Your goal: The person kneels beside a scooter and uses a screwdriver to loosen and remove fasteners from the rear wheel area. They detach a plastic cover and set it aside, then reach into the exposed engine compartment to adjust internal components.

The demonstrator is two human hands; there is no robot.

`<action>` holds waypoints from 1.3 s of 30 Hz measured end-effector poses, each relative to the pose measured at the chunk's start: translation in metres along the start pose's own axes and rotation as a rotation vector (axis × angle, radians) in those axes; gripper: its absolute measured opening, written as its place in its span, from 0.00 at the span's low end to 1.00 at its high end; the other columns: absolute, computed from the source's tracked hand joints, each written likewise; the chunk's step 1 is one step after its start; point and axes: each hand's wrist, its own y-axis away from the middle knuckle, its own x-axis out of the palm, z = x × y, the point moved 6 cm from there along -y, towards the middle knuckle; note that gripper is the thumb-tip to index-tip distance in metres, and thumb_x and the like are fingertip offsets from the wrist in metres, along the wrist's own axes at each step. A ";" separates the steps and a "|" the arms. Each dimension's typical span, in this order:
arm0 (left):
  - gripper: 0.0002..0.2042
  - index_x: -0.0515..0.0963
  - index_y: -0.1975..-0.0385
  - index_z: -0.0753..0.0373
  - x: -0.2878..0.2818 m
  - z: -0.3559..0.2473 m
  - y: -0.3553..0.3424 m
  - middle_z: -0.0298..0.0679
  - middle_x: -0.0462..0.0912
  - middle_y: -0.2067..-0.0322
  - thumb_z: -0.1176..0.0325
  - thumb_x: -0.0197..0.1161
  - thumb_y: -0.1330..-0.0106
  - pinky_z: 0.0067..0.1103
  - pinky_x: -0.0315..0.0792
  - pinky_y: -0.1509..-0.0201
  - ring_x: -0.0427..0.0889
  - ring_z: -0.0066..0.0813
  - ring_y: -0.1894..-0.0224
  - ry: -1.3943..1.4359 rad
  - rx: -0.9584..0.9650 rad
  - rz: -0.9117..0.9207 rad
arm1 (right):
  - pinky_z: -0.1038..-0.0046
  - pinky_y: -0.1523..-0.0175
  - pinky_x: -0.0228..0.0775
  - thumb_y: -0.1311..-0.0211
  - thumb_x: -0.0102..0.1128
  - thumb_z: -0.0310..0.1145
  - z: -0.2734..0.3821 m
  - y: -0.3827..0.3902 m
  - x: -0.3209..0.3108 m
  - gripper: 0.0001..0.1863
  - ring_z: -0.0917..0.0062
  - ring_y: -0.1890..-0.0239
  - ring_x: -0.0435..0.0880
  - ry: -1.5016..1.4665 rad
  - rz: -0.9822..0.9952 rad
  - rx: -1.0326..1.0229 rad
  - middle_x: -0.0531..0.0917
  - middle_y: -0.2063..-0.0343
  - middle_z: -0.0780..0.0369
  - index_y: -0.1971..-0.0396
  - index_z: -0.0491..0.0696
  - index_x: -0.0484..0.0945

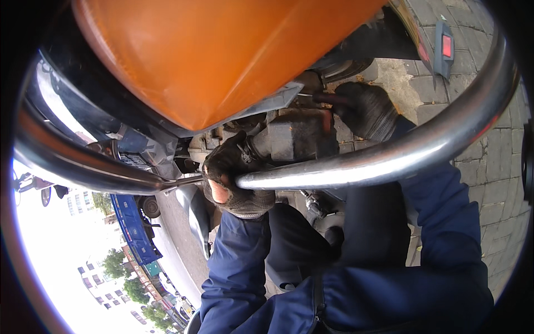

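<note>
Wearing a dark worn glove with a patch of bare skin showing, my left hand [228, 178] closes round the chrome tube [334, 167] beneath the orange body panel [222, 50]. Over to the right, my gloved right hand [367, 111] grips a screwdriver-like tool [328, 99] with a dark reddish handle. Its thin shaft points left toward the underside of the vehicle, where the tip is hard to make out. Between my hands sits a grimy dark boxy engine part [295, 136].
A second chrome bar [94, 167] curves along the left. Paving bricks [484, 183] lie at the right, with a detached-looking reflector piece [445, 47] near the top. A blue truck [133, 228], street, trees and buildings show at lower left. My dark-clad knees are below the tube.
</note>
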 end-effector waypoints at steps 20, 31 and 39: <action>0.23 0.68 0.54 0.71 -0.008 -0.008 0.000 0.56 0.81 0.57 0.67 0.71 0.43 0.33 0.77 0.46 0.84 0.42 0.54 -0.646 0.265 -0.060 | 0.59 0.50 0.77 0.35 0.55 0.28 -0.017 -0.062 0.053 0.17 0.55 0.57 0.84 0.131 0.377 -0.423 0.85 0.62 0.52 0.47 0.50 0.81; 0.24 0.69 0.51 0.74 -0.005 -0.014 0.003 0.54 0.81 0.56 0.64 0.69 0.40 0.33 0.76 0.45 0.85 0.41 0.54 -0.717 0.389 0.012 | 0.62 0.50 0.77 0.34 0.54 0.38 -0.034 -0.022 0.086 0.13 0.58 0.60 0.85 0.279 0.691 -0.241 0.85 0.63 0.51 0.56 0.49 0.82; 0.26 0.68 0.49 0.77 0.008 -0.025 -0.003 0.55 0.81 0.54 0.60 0.66 0.35 0.33 0.76 0.44 0.85 0.42 0.52 -0.648 0.461 0.104 | 0.61 0.51 0.75 0.31 0.52 0.58 -0.044 0.041 0.054 0.28 0.60 0.59 0.85 0.013 0.440 0.491 0.86 0.67 0.51 0.65 0.44 0.83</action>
